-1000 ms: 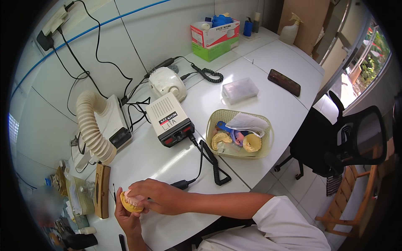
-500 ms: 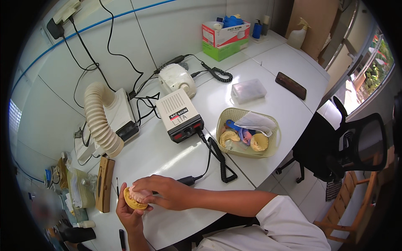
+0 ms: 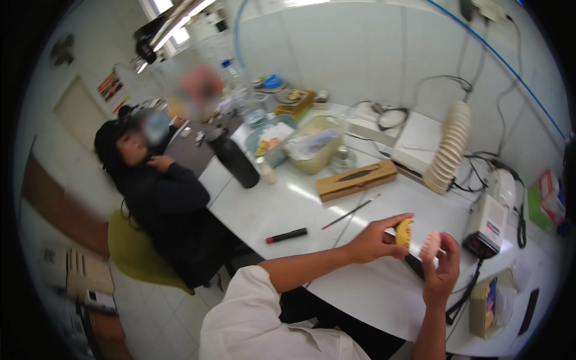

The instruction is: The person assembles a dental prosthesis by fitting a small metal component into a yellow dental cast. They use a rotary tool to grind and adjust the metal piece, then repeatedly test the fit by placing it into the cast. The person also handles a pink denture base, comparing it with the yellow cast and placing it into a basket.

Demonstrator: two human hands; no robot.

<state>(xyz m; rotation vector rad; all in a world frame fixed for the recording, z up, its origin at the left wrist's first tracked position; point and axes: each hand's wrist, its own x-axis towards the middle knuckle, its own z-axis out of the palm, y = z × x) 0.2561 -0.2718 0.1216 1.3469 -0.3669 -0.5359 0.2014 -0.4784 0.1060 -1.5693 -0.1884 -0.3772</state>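
My left hand point(image 3: 373, 241) holds a yellow dental cast point(image 3: 404, 233) upright by its edge, between thumb and fingers. In my right hand point(image 3: 443, 270) a pink denture point(image 3: 430, 245) is pinched, just to the right of the cast and apart from it. A dark handpiece point(image 3: 414, 267) shows below and between the two hands, partly hidden; whether my right hand touches it I cannot tell. Beyond my left hand a thin brush point(image 3: 353, 210) lies on the white table, and a black marker point(image 3: 287, 235) with a red end lies further left.
Past the brush lies a brown cardboard box point(image 3: 357, 180). A black bottle point(image 3: 233, 159) and baskets, one a green basket point(image 3: 315, 147), stand at the back left. The control box point(image 3: 485, 225) and a basket point(image 3: 483, 306) are at right. A person point(image 3: 162, 192) in dark clothes sits at left.
The view has swung left, bringing the seated person in. The pink denture, earlier pressed against the yellow cast, is now lifted apart from it in my right hand.
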